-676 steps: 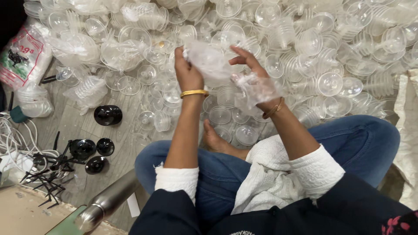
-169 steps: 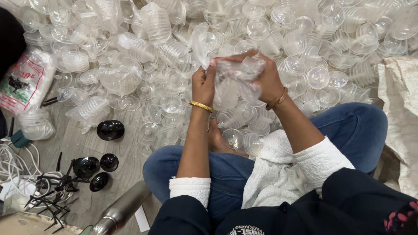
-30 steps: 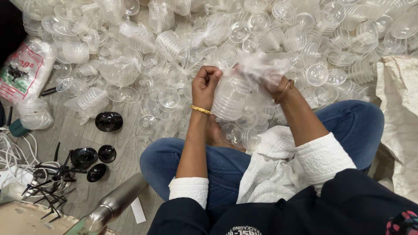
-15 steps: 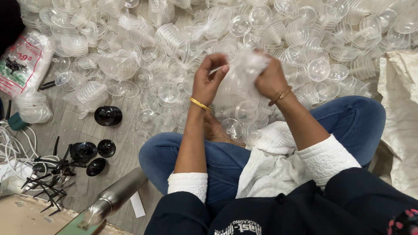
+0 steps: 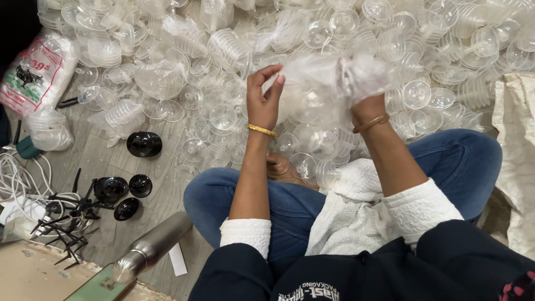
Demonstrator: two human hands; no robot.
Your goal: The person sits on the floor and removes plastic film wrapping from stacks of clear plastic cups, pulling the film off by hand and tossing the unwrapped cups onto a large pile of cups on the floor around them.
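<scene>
I sit cross-legged on the floor with both hands raised over my lap. My left hand [image 5: 263, 100], with a gold bangle on the wrist, pinches the edge of a clear plastic bag [image 5: 317, 83] that holds a stack of clear plastic cups. My right hand [image 5: 365, 83], also with a bangle, is wrapped in the crumpled right end of the same bag and grips it. A big heap of clear plastic cups [image 5: 334, 33] covers the floor in front of me.
Black round lids [image 5: 144, 144] and black plastic pieces [image 5: 67, 223] lie on the grey floor at left, next to white cables [image 5: 16, 178] and a printed bag [image 5: 36, 75]. A steel bottle [image 5: 153, 248] lies near my left knee. A white sack [image 5: 515, 156] stands at right.
My hands have drawn apart and risen a little, stretching the bag out sideways. My right hand has slid further into the bag's crumpled end.
</scene>
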